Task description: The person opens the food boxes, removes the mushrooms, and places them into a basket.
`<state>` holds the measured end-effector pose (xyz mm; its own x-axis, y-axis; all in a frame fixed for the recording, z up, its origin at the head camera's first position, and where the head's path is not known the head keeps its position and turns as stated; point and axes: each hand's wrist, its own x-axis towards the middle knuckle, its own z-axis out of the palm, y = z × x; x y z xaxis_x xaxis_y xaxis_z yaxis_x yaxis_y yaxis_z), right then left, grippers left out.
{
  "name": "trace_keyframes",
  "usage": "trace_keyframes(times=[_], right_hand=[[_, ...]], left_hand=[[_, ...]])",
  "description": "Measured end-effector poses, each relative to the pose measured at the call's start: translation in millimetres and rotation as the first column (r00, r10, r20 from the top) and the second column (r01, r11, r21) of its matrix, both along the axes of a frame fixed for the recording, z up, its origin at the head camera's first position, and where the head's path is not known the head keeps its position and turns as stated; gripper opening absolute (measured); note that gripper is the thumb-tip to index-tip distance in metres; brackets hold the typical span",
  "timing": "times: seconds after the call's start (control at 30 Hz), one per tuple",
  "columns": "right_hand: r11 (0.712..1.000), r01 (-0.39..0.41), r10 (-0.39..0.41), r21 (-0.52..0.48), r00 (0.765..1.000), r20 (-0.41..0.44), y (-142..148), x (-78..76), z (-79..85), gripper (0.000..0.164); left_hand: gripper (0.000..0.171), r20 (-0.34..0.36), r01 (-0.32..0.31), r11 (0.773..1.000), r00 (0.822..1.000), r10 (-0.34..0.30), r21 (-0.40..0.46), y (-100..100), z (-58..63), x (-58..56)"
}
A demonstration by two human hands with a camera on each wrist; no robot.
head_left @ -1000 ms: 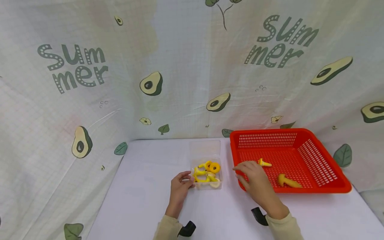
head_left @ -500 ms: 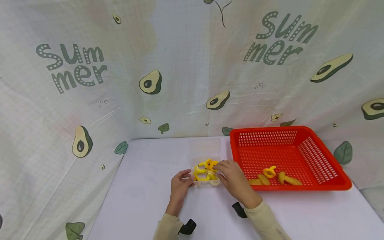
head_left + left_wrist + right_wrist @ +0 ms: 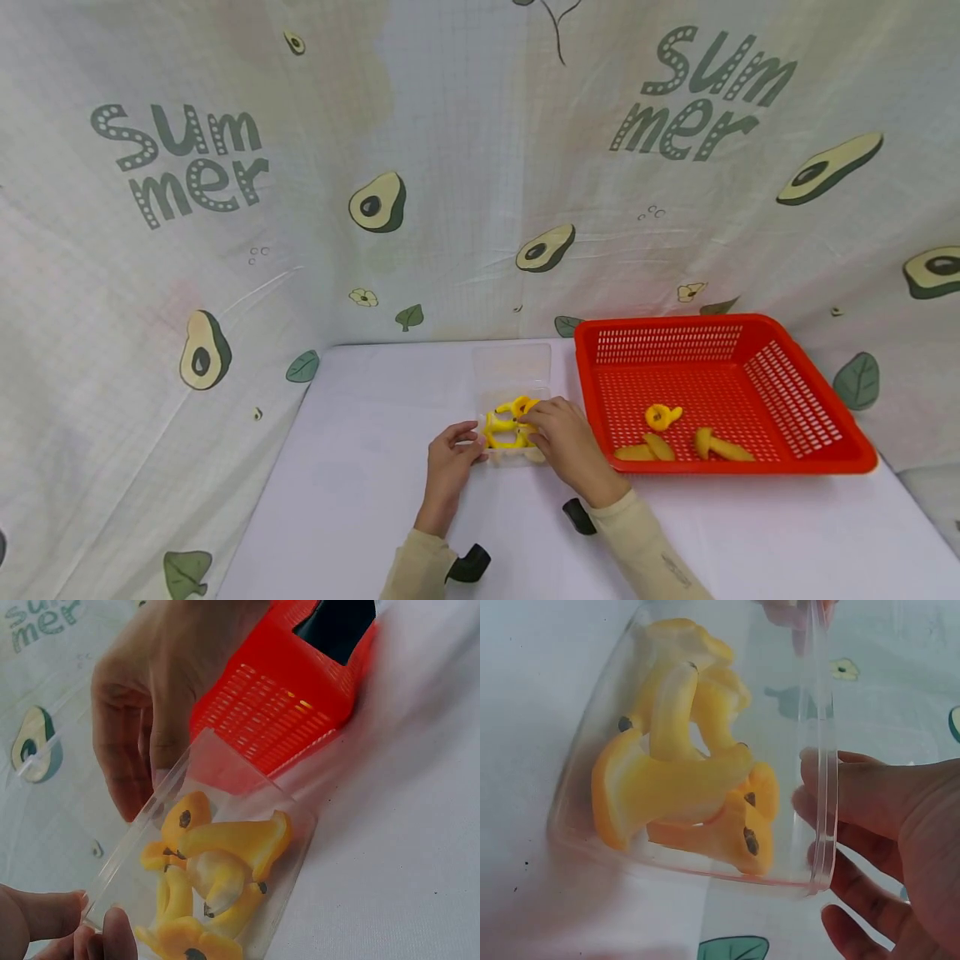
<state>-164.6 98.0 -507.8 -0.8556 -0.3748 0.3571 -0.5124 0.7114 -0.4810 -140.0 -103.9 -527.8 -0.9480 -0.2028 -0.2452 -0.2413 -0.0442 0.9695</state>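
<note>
A small clear plastic box (image 3: 501, 459) holds several yellow mushrooms (image 3: 667, 784) with dark-tipped stems. At its left front corner my left hand (image 3: 450, 479) pinches the rim between thumb and fingers. My right hand (image 3: 573, 446) reaches over the box's right side, fingers bent down among the mushrooms in the head view. From the right wrist, its fingertips show just inside the rim, with no mushroom visible between them. That hand hides part of the box's contents in the head view.
The box's clear lid (image 3: 512, 364) lies folded back behind it. To the right stands a red perforated basket (image 3: 750, 468) holding a curled yellow mushroom (image 3: 663, 417), a browner mushroom (image 3: 722, 446) and tan pieces (image 3: 636, 452) near its front wall. A printed curtain (image 3: 465, 167) hangs behind the table.
My right hand has moved left from the basket's edge to the box. The curled mushroom in the basket has shifted and turned. My left hand stays at the box corner.
</note>
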Motion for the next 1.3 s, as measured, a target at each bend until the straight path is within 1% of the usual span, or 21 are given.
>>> trace_keyframes(times=[0.13,0.33,0.53,0.6,0.67,0.77,0.87,1.03,1.13,1.3], right_hand=[[1.0,0.01,-0.011,0.026,0.999,0.038,-2.8,-2.4,1.7,0.026],[0.999,0.016,-0.019,0.034,0.995,0.096,-5.4,-6.3,2.6,0.02],[0.996,0.007,-0.013,0.085,0.997,0.072,-7.5,-11.0,0.8,0.016],[0.996,-0.003,-0.005,0.093,0.997,0.077,-8.0,-12.2,0.6,0.015],[0.995,-0.011,0.002,0.095,0.996,0.091,-8.5,-13.3,0.2,0.015],[0.995,-0.014,0.001,0.104,0.993,0.122,-8.8,-14.1,0.5,0.015],[0.993,-0.014,-0.002,0.118,0.991,0.136,-9.5,-14.6,1.8,0.015],[0.99,-0.014,-0.006,0.137,0.989,0.148,-10.8,-16.1,3.9,0.015],[0.989,-0.014,-0.011,0.144,0.985,0.17,-11.8,-17.8,3.7,0.015],[0.989,-0.039,0.008,0.146,0.978,0.207,-12.5,-19.5,4.7,0.012]], left_hand=[[0.039,0.001,-0.002,1.0,1.0,0.002,-0.001,0.1,-0.9,-0.5],[0.04,-0.01,-0.001,1.0,1.0,0.001,0.014,0.3,-0.7,-1.0],[0.038,-0.029,0.003,1.0,1.0,-0.003,0.017,0.0,0.7,-0.4],[0.038,-0.037,0.001,1.0,0.999,0.0,0.021,-0.5,0.3,-0.2],[0.038,-0.05,0.002,1.0,0.999,-0.001,0.021,-0.9,-0.6,-0.2],[0.039,-0.057,0.003,1.0,0.998,-0.001,0.03,-1.4,-2.2,-0.1],[0.039,-0.063,0.006,0.999,0.998,-0.004,0.032,-1.8,-3.2,0.5],[0.039,-0.057,0.004,1.0,0.998,-0.002,0.031,-1.4,-2.4,1.3],[0.038,-0.046,-0.002,1.0,0.999,0.003,0.024,-0.6,-2.3,1.4],[0.038,-0.048,-0.004,1.0,0.999,0.005,0.022,0.0,-1.9,2.1]])
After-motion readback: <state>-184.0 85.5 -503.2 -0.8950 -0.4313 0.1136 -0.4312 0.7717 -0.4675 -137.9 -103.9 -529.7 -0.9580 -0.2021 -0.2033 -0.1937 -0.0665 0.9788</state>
